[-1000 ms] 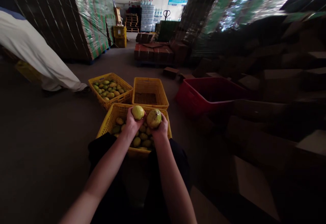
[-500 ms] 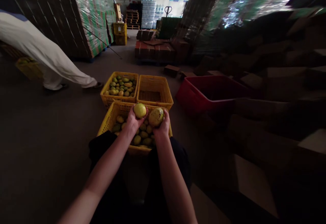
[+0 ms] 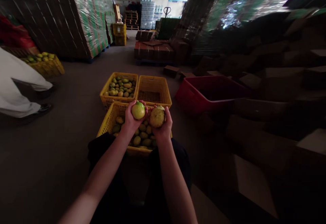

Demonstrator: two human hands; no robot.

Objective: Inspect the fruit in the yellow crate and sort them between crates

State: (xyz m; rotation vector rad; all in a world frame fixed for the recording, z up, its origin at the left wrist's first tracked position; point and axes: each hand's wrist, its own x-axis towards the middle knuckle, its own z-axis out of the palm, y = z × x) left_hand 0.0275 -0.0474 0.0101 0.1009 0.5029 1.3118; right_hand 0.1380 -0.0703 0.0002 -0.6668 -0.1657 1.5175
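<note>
My left hand (image 3: 131, 118) is closed round a yellow-green mango (image 3: 138, 110), with its green end turned up. Close beside it, my right hand (image 3: 165, 127) grips a duller mango (image 3: 157, 116) with brown marks on its skin. Both hands are above the near yellow crate (image 3: 107, 119), and the fingers behind the fruit are partly hidden. Several more mangoes (image 3: 143, 135) lie inside that crate, some covered from sight by my hands and forearms.
Beyond the near crate stand a yellow crate (image 3: 104, 96) of mangoes and another yellow crate (image 3: 166, 91) with its bottom showing. A red bin (image 3: 188, 95) is to the right, near cardboard boxes (image 3: 254, 183). At left, a person in pale trousers (image 3: 15, 81) passes another mango crate (image 3: 51, 68).
Both mangoes have been turned in my hands, so other sides of them show. The person in pale trousers has moved left, uncovering more of the mango crate there.
</note>
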